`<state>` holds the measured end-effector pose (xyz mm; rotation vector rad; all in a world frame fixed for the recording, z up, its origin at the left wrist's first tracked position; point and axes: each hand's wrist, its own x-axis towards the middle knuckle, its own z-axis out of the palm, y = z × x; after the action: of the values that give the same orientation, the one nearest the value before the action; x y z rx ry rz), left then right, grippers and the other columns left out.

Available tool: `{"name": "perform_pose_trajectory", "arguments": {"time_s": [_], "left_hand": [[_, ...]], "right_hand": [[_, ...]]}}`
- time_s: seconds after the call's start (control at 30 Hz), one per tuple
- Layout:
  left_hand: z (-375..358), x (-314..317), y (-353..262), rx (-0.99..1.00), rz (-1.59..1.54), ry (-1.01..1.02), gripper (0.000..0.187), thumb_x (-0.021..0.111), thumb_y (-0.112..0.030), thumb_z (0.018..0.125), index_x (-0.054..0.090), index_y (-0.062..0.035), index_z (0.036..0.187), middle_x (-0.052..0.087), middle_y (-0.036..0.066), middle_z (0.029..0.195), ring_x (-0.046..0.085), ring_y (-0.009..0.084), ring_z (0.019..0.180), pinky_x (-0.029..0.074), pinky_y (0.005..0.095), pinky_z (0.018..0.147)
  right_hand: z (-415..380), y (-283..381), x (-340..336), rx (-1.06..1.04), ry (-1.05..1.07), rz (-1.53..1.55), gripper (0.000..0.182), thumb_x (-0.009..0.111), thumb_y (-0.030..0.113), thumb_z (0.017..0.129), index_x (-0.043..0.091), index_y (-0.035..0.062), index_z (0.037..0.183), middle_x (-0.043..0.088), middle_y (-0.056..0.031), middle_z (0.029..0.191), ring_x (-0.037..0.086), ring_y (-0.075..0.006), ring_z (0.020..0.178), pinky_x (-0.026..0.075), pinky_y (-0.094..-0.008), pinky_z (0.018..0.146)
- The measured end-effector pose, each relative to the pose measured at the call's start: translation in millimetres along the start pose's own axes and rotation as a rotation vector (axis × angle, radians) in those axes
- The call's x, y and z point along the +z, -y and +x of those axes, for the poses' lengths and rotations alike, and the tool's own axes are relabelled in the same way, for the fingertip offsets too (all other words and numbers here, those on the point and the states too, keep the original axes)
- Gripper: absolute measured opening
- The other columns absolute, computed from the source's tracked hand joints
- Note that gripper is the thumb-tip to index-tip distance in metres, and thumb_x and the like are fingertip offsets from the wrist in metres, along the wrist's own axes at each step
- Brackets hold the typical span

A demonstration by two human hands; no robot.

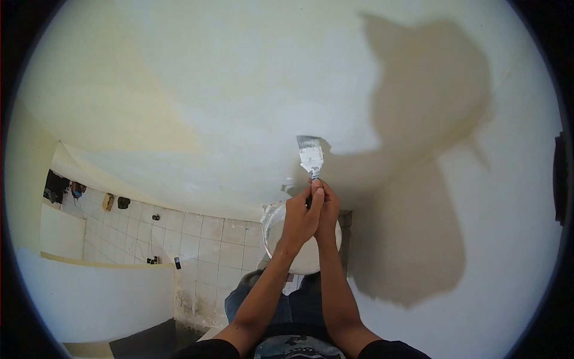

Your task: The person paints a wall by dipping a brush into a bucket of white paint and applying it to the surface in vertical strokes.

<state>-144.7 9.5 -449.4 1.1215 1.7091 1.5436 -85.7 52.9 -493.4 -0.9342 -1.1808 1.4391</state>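
A paintbrush [311, 158] with white paint over its ferrule and bristles points up, its bristle tip right at the pale wall [251, 113]. My left hand [302, 214] is closed around the dark handle, fingers pressed against those of the other hand. On the handle's right side my right hand [327, 208] is closed too, thumb near the ferrule. Much of the handle is hidden by the fingers. Below both hands a white bucket [266, 239] holds pale paint, and my forearms pass over it.
A low partition wall [113, 293] stands at the left. On the tiled floor [203, 245] lie a small dark phone-like object [177, 262], a brown block [107, 201] and several dark items. A side wall [502, 239] rises close on the right, with my shadow across the corner.
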Motion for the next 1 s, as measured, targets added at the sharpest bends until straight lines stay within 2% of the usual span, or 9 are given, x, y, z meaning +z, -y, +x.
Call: {"name": "perform_pose_trajectory", "arguments": {"time_s": [0.13, 0.2, 0.37, 0.5, 0.6, 0.7, 0.8, 0.9, 1.0], "left_hand": [[-3, -11, -5, 0.029, -0.057, -0.017, 0.042, 0.054, -0.032, 0.099, 0.065, 0.0081, 0.093, 0.067, 0.022, 0.075, 0.065, 0.026, 0.067, 0.049, 0.0361, 0.063], [3, -11, 11, -0.043, -0.061, -0.027, 0.044, 0.053, -0.035, 0.099, 0.066, 0.0075, 0.095, 0.068, 0.023, 0.078, 0.067, 0.0296, 0.068, 0.049, 0.038, 0.064], [10, -16, 91, -0.238, 0.154, 0.059, 0.051, 0.048, -0.04, 0.099, 0.068, 0.0059, 0.096, 0.068, 0.029, 0.089, 0.067, 0.0437, 0.087, 0.051, 0.0454, 0.077], [13, -25, 110, -0.305, 0.23, 0.112, 0.051, 0.048, -0.04, 0.097, 0.069, 0.0059, 0.095, 0.067, 0.032, 0.093, 0.066, 0.0474, 0.095, 0.051, 0.0478, 0.084], [17, -33, 98, -0.308, 0.283, 0.144, 0.051, 0.049, -0.041, 0.096, 0.068, 0.0062, 0.095, 0.067, 0.032, 0.092, 0.065, 0.0483, 0.094, 0.051, 0.0488, 0.084], [24, -40, 64, -0.187, 0.152, 0.117, 0.05, 0.05, -0.04, 0.096, 0.068, 0.0065, 0.096, 0.067, 0.031, 0.088, 0.067, 0.0459, 0.09, 0.051, 0.0471, 0.08], [26, -50, 24, -0.145, 0.117, 0.163, 0.046, 0.053, -0.037, 0.096, 0.067, 0.0066, 0.096, 0.068, 0.028, 0.084, 0.069, 0.0413, 0.083, 0.052, 0.0436, 0.074], [11, -54, 11, -0.056, 0.045, 0.163, 0.04, 0.055, -0.032, 0.097, 0.066, 0.0063, 0.099, 0.068, 0.026, 0.081, 0.069, 0.0368, 0.078, 0.051, 0.04, 0.069], [2, -51, 3, 0.091, -0.055, 0.132, 0.037, 0.055, -0.029, 0.098, 0.066, 0.0064, 0.1, 0.068, 0.025, 0.082, 0.069, 0.0362, 0.078, 0.051, 0.0396, 0.069]], "right_hand": [[-8, 5, 15, -0.061, -0.041, -0.009, 0.033, 0.057, 0.03, 0.102, 0.066, -0.0014, 0.096, 0.059, 0.0022, 0.08, 0.05, -0.0076, 0.075, 0.043, -0.0266, 0.065], [3, -28, 17, -0.022, -0.052, 0.001, 0.031, 0.057, 0.028, 0.101, 0.066, -0.0011, 0.095, 0.06, 0.0017, 0.081, 0.052, -0.0078, 0.076, 0.044, -0.0265, 0.066], [6, -146, 9, 0.126, -0.088, 0.08, 0.026, 0.058, 0.021, 0.098, 0.066, -0.0007, 0.087, 0.061, 0.0, 0.076, 0.053, -0.0088, 0.071, 0.046, -0.0284, 0.064], [-6, -136, 21, 0.272, -0.115, 0.128, 0.027, 0.059, 0.02, 0.097, 0.065, -0.0007, 0.081, 0.059, 0.0, 0.072, 0.051, -0.0094, 0.067, 0.045, -0.0297, 0.061], [-2, -137, 23, 0.221, -0.139, -0.072, 0.027, 0.057, 0.018, 0.098, 0.063, -0.0002, 0.079, 0.059, -0.0004, 0.072, 0.05, -0.009, 0.068, 0.044, -0.028, 0.06], [4, -87, 34, 0.052, -0.036, 0.023, 0.024, 0.057, 0.016, 0.098, 0.064, 0.0, 0.082, 0.058, 0.0014, 0.074, 0.049, -0.007, 0.068, 0.041, -0.0251, 0.059], [5, -47, 44, 0.043, -0.039, 0.237, 0.025, 0.056, 0.02, 0.101, 0.065, -0.0008, 0.09, 0.054, 0.0044, 0.075, 0.047, -0.0047, 0.069, 0.038, -0.0222, 0.058], [-16, -6, 52, -0.016, -0.106, 0.102, 0.029, 0.056, 0.026, 0.102, 0.065, -0.0003, 0.095, 0.051, 0.0071, 0.076, 0.045, -0.0032, 0.068, 0.036, -0.0212, 0.058], [-22, -4, 53, -0.115, -0.184, 0.063, 0.032, 0.056, 0.031, 0.103, 0.065, 0.0008, 0.098, 0.05, 0.0078, 0.076, 0.044, -0.003, 0.069, 0.036, -0.0208, 0.058]]}}
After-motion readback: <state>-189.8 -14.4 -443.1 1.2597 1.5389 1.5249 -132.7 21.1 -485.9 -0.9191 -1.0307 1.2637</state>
